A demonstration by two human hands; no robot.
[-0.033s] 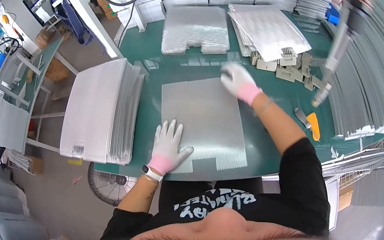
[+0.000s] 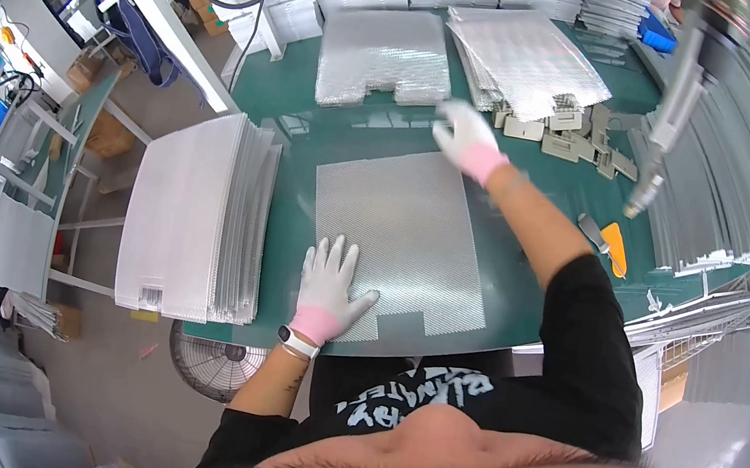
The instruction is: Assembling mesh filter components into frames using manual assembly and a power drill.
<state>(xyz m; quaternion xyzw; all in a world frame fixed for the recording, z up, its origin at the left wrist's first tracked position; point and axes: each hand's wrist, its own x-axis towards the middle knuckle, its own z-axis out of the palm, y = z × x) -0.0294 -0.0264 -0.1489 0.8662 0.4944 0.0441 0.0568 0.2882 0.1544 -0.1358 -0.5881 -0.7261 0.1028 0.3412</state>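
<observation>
A grey perforated sheet [image 2: 400, 233] with a notch in its near edge lies flat on the green table [image 2: 315, 120]. My left hand [image 2: 329, 286], in a white glove with a pink cuff and a watch at the wrist, presses flat on the sheet's near left corner with fingers spread. My right hand [image 2: 465, 138], gloved the same way, is stretched out over the sheet's far right corner. Its fingers are apart and a little blurred, and nothing shows in them.
A tall stack of white sheets [image 2: 195, 214] stands left of the sheet. More embossed sheets [image 2: 380, 56] and a fanned pile [image 2: 529, 52] lie at the back. Small grey parts [image 2: 570, 138], an orange knife [image 2: 613, 246], a hanging tool [image 2: 673, 115] and a floor fan [image 2: 220, 362] are nearby.
</observation>
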